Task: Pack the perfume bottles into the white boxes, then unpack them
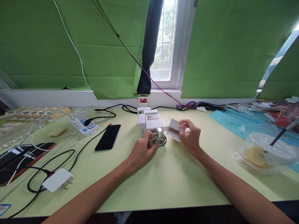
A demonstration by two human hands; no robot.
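My left hand (144,146) is closed on a small round glass perfume bottle (159,140) with a shiny silver cap, held upright at the table surface. In my right hand (190,135) is a small white carton (174,128), its flaps spread and its open end turned left toward the bottle. Fingers cover part of the carton's right side. Just behind my left hand stands a group of white boxes (154,121) with printed pictures and a barcode. Another white box (143,101) with a red picture stands against the wall.
A black phone (108,137), a power strip (83,126) and a white charger (59,179) with tangled cables lie to the left. On the right are a lidded plastic cup (266,152) with a straw and a blue sheet (240,123). The table's front edge (163,207) runs below my arms.
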